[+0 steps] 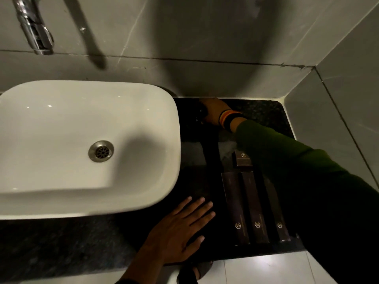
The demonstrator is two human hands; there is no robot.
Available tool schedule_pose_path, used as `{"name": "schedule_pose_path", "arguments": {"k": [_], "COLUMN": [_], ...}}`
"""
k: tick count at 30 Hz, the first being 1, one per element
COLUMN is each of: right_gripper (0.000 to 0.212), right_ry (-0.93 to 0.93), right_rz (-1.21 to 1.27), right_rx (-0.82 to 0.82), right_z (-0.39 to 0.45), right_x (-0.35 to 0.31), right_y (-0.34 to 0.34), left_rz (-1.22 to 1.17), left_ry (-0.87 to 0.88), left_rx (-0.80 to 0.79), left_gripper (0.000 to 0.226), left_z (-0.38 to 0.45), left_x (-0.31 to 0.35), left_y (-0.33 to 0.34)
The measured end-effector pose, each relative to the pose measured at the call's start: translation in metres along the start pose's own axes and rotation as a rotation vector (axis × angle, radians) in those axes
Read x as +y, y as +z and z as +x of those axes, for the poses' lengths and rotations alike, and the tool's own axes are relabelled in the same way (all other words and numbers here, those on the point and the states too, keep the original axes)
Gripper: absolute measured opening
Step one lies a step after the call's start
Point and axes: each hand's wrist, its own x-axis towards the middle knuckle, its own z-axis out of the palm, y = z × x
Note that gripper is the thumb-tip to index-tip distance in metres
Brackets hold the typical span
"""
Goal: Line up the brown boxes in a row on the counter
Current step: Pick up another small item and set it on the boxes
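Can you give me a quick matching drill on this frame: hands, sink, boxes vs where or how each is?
Things:
1. left hand
2. right hand
3. three brown boxes
4. white sink

Places or states:
A. side by side near the counter's front edge
B. flat, palm down, on the dark counter
C. far back by the wall, on a dark object
D. left of the boxes, under the tap

Pairs: 1-B, 2-C, 3-A, 4-D

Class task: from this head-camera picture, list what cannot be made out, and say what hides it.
- Dark object under the right hand: hand and shadow cover it.
- Third brown box: right side under the green sleeve.
- Box behind the row: partly under the sleeve.
- Logos: too small.
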Motion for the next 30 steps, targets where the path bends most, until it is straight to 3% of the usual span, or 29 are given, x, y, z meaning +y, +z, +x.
{"name": "schedule_pose_path", "arguments": {"k": [7,30], "right_gripper": [0.067,0.057], "right_ry": [-0.019,-0.052], "right_rz": [-0.020,-0.208], "right_rx": [-0.132,-0.060], "right_z": [-0.086,-0.145], "right_x": [0.014,0.028], "right_y": [0.011,0.040], "left_rz": [-0.006,0.011], "left_ry": [0.000,-0.010], "left_rx": [0.006,-0.023], "left_gripper": [0.073,0.068], "left_z": [0.000,0.002], "left_x": [-0.001,-0.002], "left_y": [0.006,0.008]}}
